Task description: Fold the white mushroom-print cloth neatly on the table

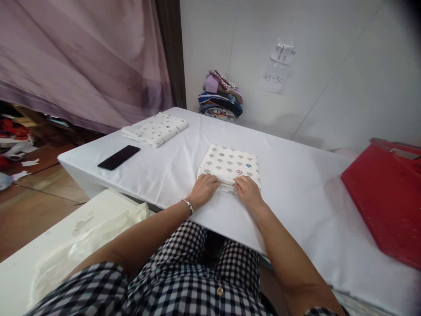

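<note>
A folded white cloth [229, 160] printed with grey mushroom shapes and a few coloured figures lies in front of me on the white-covered table. At its near left corner, my left hand [204, 188] has its fingers closed on the layered edge. My right hand [248, 191] grips the same near edge further right, thumb and fingers pinched together on it. The near edge shows several layers between the hands. Parts of the fingertips are hidden by the cloth. A second folded white cloth [156, 128] with small dark prints lies at the far left.
A black phone [119, 157] lies at the table's left. A red plastic bin [388, 197] stands on the right. Stacked folded fabrics [221, 98] sit behind the table by the wall. Clear plastic sheeting [88, 241] covers part of a lower white surface at my left.
</note>
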Demonstrator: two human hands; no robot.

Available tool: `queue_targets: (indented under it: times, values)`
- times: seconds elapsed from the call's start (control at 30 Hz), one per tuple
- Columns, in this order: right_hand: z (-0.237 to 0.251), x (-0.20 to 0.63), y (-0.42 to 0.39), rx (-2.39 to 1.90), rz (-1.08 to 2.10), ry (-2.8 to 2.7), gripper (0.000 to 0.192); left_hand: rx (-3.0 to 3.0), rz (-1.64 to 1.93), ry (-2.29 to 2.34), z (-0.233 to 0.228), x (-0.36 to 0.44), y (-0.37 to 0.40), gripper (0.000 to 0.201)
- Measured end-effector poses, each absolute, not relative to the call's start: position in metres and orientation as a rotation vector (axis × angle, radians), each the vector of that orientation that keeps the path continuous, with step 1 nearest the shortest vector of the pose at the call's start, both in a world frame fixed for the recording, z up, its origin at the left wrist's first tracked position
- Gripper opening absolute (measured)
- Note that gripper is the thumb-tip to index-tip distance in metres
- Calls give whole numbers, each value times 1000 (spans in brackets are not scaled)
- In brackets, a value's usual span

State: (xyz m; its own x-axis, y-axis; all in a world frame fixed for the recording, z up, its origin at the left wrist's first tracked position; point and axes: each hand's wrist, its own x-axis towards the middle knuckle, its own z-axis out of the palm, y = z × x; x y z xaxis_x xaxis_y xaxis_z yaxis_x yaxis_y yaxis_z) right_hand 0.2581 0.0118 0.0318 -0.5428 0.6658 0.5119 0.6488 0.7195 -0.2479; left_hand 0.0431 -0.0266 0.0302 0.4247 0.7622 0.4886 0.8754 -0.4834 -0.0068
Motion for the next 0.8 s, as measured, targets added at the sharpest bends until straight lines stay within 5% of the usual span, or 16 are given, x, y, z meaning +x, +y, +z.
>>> queue_targets:
  times: [0.8]
  values:
    - [31, 258, 13, -967, 25, -2343, 19, -2482, -64, -1793, 47, 58, -28, 26]
